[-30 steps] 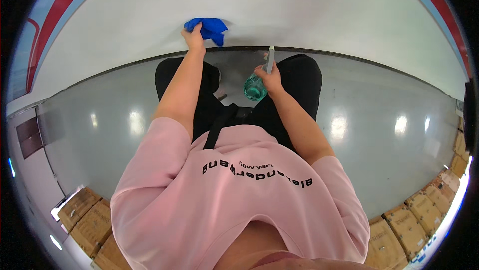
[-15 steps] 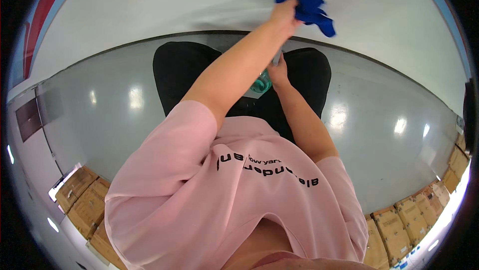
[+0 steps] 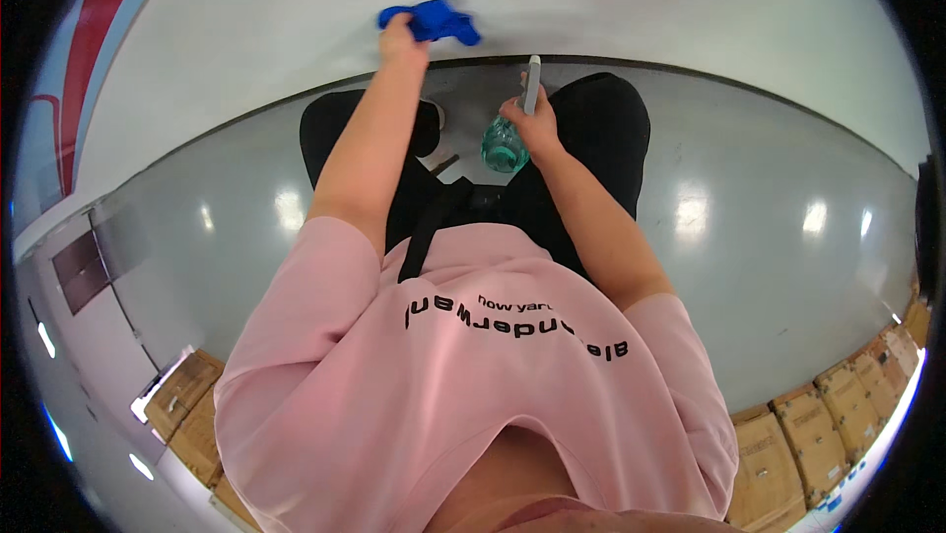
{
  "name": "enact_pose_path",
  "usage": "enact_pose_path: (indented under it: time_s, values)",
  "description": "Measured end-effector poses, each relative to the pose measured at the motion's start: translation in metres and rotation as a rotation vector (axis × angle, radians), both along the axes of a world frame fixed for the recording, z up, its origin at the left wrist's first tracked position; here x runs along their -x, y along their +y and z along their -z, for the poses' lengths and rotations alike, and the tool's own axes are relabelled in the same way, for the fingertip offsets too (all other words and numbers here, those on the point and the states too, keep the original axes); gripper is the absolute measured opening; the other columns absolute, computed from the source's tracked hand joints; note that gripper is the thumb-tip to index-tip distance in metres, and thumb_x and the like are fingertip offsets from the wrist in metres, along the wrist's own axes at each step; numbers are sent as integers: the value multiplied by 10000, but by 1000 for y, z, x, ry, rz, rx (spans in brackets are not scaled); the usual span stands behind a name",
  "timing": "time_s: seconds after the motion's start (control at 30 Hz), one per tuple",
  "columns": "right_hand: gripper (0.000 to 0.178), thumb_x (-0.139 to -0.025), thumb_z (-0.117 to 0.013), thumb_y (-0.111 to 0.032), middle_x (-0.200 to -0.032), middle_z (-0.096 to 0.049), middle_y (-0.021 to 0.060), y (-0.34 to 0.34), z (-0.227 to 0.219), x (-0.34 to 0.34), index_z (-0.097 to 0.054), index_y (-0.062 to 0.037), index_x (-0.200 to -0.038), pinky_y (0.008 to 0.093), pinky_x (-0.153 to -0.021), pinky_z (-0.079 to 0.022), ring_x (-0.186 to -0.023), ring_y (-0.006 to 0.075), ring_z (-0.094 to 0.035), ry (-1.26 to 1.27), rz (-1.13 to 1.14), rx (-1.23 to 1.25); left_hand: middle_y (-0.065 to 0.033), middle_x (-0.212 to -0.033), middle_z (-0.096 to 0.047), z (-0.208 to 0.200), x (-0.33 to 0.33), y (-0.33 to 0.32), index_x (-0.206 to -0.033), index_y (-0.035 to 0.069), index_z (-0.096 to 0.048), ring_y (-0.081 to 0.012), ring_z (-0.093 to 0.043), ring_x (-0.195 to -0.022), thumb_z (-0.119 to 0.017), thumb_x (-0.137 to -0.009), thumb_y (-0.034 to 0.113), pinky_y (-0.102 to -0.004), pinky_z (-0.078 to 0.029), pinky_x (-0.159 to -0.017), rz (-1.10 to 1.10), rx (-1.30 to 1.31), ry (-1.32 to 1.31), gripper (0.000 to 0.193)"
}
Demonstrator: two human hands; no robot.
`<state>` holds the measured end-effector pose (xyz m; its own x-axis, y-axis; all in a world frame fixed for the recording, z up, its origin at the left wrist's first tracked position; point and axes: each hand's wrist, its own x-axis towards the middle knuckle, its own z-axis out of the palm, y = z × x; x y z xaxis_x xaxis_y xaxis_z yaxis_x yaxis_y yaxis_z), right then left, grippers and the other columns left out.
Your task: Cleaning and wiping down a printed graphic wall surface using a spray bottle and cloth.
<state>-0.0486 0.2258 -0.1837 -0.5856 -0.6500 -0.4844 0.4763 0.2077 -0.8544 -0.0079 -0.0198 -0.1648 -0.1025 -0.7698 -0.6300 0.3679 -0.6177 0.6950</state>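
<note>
My left hand grips a crumpled blue cloth against the white wall, just above the wall's dark lower edge. Part of the cloth hangs out to the right of my fingers. Between my knees, my right hand is wrapped round the neck of a clear green spray bottle. The bottle's grey spray head sticks up past my fingers, pointing toward the wall. My fingers hide part of the bottle's neck and trigger.
A dark strip runs where the wall meets the shiny grey floor. Red and blue stripes mark the wall at far left. Cardboard boxes stand behind me on both sides. A black strap hangs at my waist.
My left hand has swept the blue cloth leftward along the wall. The spray bottle, earlier partly behind my left forearm, now shows plainly in my right hand.
</note>
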Motion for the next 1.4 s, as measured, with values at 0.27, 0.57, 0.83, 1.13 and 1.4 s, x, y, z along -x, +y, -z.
enact_pose_path:
  time_s: [0.27,0.57,0.83,1.13,1.4]
  values:
    - [722,-704,-685,-160,-1036,-596,113,-4,14,-6,-371,-62,-1347,329,-835,-453,-925,213,-586,82,7,-36,-137,-1139,-553,-50,-31,-16,-1130,39,-482,-294,-544,-1062,-464,-869,135,-499,-418,-929,57,44,-55,278]
    - [755,-674,-704,-126,-998,-607,112,-5,14,-6,-370,-54,-1347,326,-827,-460,-902,204,-596,84,31,-18,-146,-1143,-557,-101,69,75,-1123,-1,-480,-313,-529,-1093,-473,-854,115,-513,-388,-974,442,19,424,293]
    - [777,-664,-703,-98,-991,-603,101,-5,2,-5,-350,-33,-1353,319,-804,-467,-875,172,-597,94,74,-32,-130,-1050,-582,-75,137,128,-1037,10,-513,-315,-576,-980,-544,-817,53,-538,-455,-872,399,154,263,226]
    - [787,-642,-718,-171,-1072,-598,155,-4,-6,-5,-373,-46,-1338,326,-844,-454,-926,235,-604,78,21,-64,-167,-1119,-551,43,31,39,-1128,21,-494,-321,-551,-1034,-493,-843,73,-528,-426,-908,240,-62,-159,289]
    - [790,-646,-720,-183,-1062,-610,180,-6,1,-3,-364,-60,-1341,360,-854,-458,-960,276,-610,126,-11,-110,-144,-1151,-541,-46,33,38,-1081,19,-479,-301,-539,-1068,-468,-842,68,-499,-442,-911,226,-118,-48,244]
